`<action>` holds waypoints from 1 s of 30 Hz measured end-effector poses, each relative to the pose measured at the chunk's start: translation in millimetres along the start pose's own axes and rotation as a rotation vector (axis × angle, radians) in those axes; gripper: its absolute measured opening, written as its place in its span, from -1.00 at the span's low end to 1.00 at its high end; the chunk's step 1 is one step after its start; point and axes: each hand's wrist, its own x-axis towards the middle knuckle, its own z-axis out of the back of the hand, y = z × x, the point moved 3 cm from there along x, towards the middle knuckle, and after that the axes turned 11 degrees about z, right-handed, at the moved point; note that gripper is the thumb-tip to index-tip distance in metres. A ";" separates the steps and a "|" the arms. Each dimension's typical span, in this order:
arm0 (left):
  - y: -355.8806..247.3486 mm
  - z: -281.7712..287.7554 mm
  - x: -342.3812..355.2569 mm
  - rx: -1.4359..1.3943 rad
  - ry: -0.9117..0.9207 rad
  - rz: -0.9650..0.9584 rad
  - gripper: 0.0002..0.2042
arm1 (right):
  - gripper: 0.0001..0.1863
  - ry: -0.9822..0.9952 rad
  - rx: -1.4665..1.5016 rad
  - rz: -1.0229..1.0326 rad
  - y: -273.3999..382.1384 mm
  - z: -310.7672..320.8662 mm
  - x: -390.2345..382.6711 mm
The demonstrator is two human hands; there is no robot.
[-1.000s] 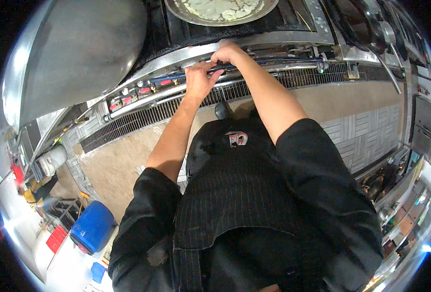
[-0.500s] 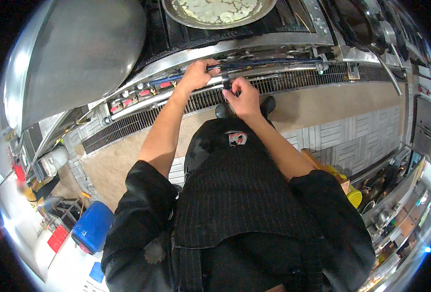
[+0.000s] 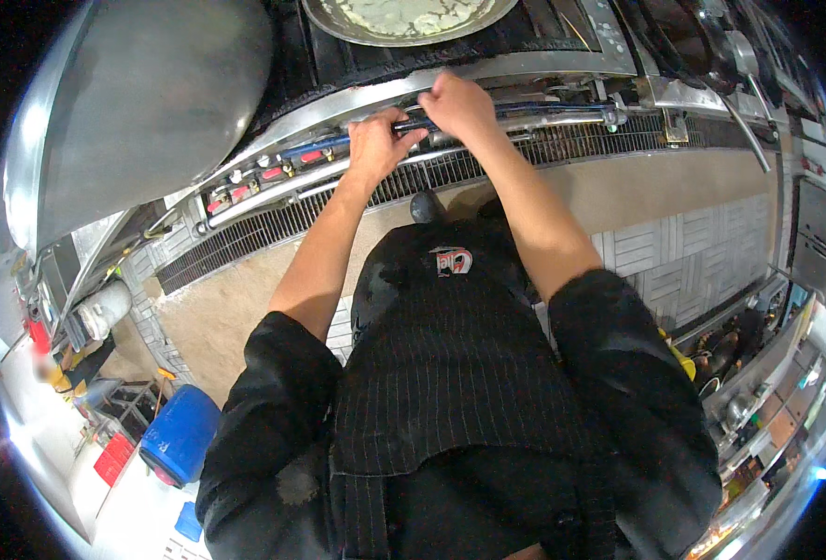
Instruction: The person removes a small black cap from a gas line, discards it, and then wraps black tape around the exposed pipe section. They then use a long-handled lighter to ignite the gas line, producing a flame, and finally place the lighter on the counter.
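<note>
My left hand (image 3: 380, 142) is closed around the thin blue line (image 3: 315, 147) that runs along the stove's front, its thumb below and fingers above. A dark section of the line shows just beside the fingertips. Close by on the right, my right hand (image 3: 461, 107) is raised above the line with the fingers curled into a fist at the stove's steel edge. What the right fingers hold is hidden. A silver pipe (image 3: 273, 193) with red-handled valves (image 3: 273, 174) above it runs below the blue line.
A wide pan (image 3: 403, 37) with pale, white food sits on the dark stovetop (image 3: 375, 75). A large domed metal vessel (image 3: 161, 84) bulges in at left. Below are a floor grate (image 3: 226, 252) and a tan mat (image 3: 217, 308). A blue drum (image 3: 181, 434) stands behind left.
My right hand has moved up, from below the pipes to the stove's front edge. The black strip it pinched is now out of sight. My left hand has turned slightly and keeps its grip.
</note>
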 end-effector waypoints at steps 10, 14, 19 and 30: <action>10.6 -15.6 -11.4 -0.111 -0.312 -0.254 -0.60 | -0.59 0.153 0.507 -0.239 -12.1 -30.8 43.9; 16.4 -17.2 4.3 -0.093 -0.062 -0.067 -0.59 | -0.62 -0.111 0.553 -0.103 -5.8 12.6 6.2; 14.4 -5.8 25.7 -0.128 0.167 -0.009 -0.61 | -0.62 -0.283 0.626 0.055 5.4 9.0 -98.7; -3.8 -4.8 13.2 0.125 0.026 0.013 -0.42 | -0.84 -0.529 0.716 -0.068 -28.5 -47.4 -94.0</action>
